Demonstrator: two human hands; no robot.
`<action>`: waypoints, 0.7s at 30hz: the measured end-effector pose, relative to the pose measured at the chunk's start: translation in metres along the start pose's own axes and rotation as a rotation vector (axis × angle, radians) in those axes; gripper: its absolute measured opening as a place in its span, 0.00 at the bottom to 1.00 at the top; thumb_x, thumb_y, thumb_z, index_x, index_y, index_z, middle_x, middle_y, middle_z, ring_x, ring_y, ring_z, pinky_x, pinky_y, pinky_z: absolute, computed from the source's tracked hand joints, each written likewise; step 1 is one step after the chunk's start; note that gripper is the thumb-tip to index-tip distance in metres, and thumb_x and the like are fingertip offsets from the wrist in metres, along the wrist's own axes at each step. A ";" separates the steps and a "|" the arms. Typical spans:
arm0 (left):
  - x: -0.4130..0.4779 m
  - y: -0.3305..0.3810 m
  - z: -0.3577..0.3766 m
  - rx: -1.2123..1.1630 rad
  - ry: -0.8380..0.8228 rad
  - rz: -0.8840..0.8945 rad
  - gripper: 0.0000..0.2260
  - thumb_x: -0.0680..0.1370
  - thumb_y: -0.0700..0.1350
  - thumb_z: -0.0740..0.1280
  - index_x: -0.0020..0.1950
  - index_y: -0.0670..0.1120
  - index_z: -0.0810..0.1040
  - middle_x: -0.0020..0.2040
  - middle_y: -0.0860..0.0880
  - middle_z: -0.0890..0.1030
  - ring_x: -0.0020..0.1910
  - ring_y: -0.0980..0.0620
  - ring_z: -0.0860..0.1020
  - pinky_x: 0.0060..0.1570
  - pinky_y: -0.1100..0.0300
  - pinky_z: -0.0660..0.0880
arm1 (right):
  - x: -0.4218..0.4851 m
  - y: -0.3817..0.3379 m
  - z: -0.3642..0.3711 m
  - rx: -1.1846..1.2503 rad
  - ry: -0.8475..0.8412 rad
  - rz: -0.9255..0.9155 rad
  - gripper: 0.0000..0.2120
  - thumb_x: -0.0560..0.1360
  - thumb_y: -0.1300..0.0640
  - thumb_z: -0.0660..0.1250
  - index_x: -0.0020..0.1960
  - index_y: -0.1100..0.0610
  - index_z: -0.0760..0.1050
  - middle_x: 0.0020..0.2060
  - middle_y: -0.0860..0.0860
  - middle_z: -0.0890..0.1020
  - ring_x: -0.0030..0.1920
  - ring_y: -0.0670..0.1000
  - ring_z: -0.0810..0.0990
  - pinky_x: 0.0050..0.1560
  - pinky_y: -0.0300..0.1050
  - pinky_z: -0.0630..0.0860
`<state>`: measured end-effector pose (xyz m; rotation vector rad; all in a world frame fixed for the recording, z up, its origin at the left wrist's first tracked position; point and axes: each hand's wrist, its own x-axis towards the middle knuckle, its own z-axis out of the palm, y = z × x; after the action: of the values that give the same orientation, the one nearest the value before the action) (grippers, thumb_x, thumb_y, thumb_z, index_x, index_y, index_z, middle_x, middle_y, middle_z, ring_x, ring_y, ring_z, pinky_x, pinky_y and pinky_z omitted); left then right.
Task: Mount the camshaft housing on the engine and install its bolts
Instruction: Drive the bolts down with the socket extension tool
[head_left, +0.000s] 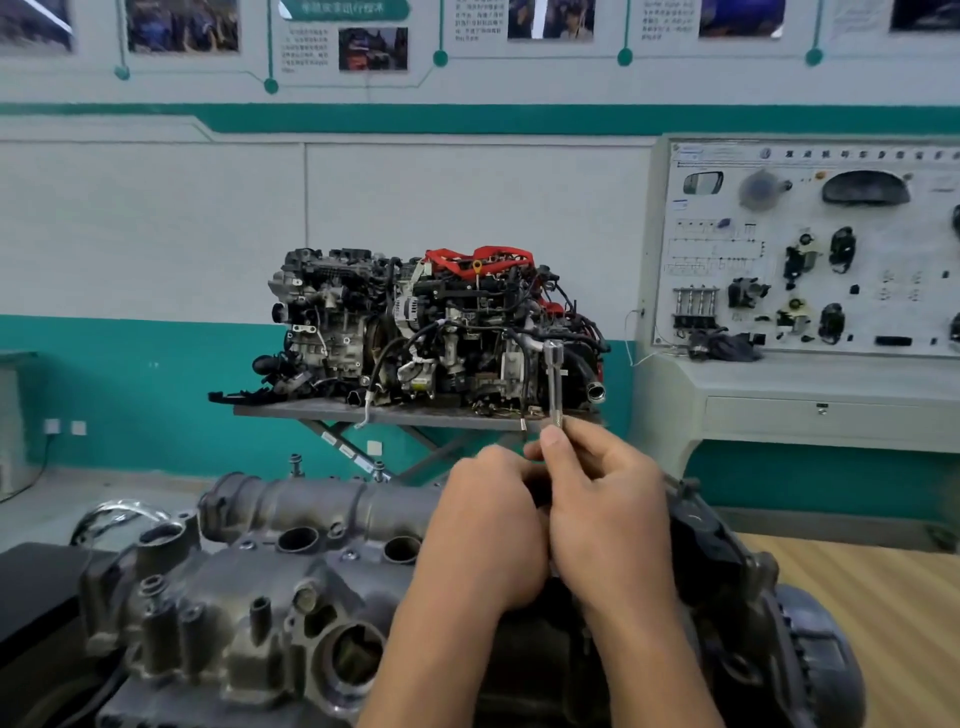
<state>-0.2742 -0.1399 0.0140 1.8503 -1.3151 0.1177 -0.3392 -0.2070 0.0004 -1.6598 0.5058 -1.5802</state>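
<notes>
The grey cast camshaft housing (270, 577) lies on top of the engine (779, 623) right in front of me, with round bores along its top. My right hand (602, 509) is closed around the lower end of a slim silver ratchet wrench (555, 382) that stands upright, its head at the top. My left hand (488, 525) is curled against the right hand, above the housing's right part, fingers closed around something hidden. What lies under both hands is covered. Two bolts (296, 462) stick up at the housing's far edge.
A second complete engine (431, 327) with red parts sits on a lift table (405, 415) straight ahead. A grey training panel (810, 249) with car parts stands at the right. A wooden surface (872, 613) lies to the right of my engine.
</notes>
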 end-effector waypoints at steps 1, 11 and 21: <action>-0.001 0.000 0.000 -0.019 0.001 0.002 0.08 0.74 0.42 0.67 0.48 0.48 0.85 0.44 0.45 0.85 0.46 0.46 0.82 0.46 0.51 0.79 | -0.002 0.000 0.000 -0.003 0.006 -0.018 0.08 0.78 0.56 0.67 0.41 0.50 0.81 0.34 0.43 0.84 0.34 0.43 0.82 0.39 0.47 0.78; -0.010 0.004 -0.003 -0.065 -0.035 0.002 0.08 0.74 0.41 0.67 0.38 0.52 0.81 0.40 0.46 0.85 0.45 0.44 0.82 0.44 0.50 0.80 | -0.007 -0.001 -0.005 0.071 -0.014 -0.010 0.07 0.78 0.55 0.69 0.42 0.49 0.83 0.35 0.41 0.85 0.36 0.40 0.83 0.38 0.35 0.76; -0.006 0.006 -0.003 -0.053 -0.074 0.030 0.10 0.74 0.40 0.66 0.41 0.54 0.83 0.41 0.47 0.85 0.47 0.45 0.81 0.46 0.48 0.79 | 0.001 0.002 -0.006 -0.052 0.051 -0.068 0.09 0.78 0.54 0.67 0.39 0.53 0.80 0.33 0.41 0.84 0.34 0.41 0.83 0.38 0.42 0.78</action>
<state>-0.2812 -0.1339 0.0164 1.8051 -1.3844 0.0302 -0.3441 -0.2103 -0.0014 -1.6954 0.5254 -1.6752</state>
